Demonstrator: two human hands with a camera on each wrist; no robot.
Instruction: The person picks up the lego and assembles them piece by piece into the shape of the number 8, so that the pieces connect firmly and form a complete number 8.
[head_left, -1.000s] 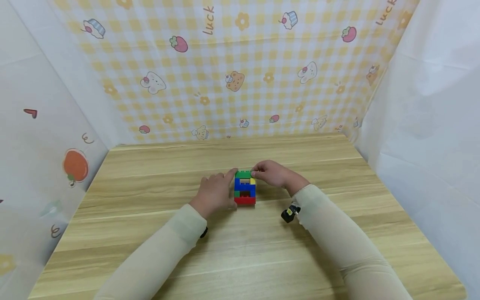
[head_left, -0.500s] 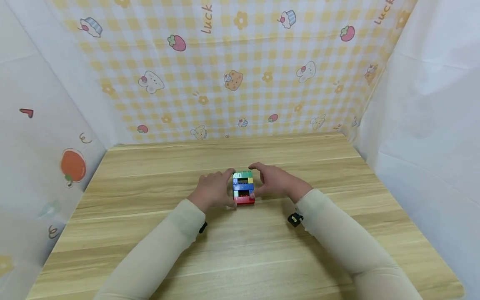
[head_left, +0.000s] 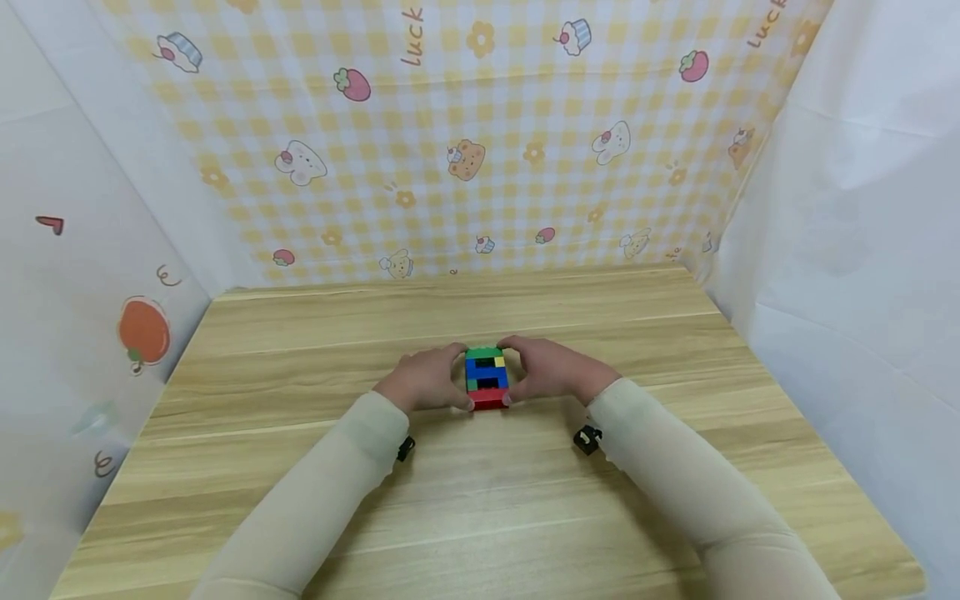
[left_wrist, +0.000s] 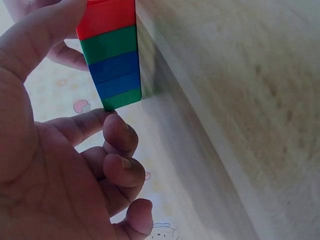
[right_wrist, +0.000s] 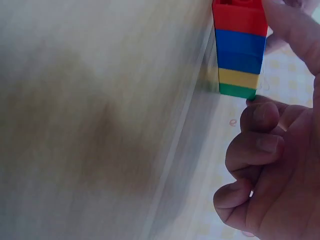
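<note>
A small figure-eight-shaped build of toy bricks (head_left: 491,373) lies on the table between the hands. Its far end is green, its middle blue with a yellow piece at the right, and its near end red. My left hand (head_left: 429,381) grips it from the left, thumb at the red end and index fingertip at the green end. From the right, my right hand (head_left: 553,369) grips it the same way. Stacked red, green and blue bricks (left_wrist: 114,67) show in the left wrist view. In the right wrist view, the other fingers (right_wrist: 255,151) are curled beside the palm.
The wood-grain table (head_left: 480,500) extends around the hands. Behind it hangs a yellow checked cloth (head_left: 536,108) with printed figures, and white sheets (head_left: 862,275) stand at both sides. A small black device (head_left: 587,439) is at the right wrist.
My right hand went from the build's far right corner to spanning its near and far ends, and its fingers have closed in. My left hand stays at the left side, nearly still.
</note>
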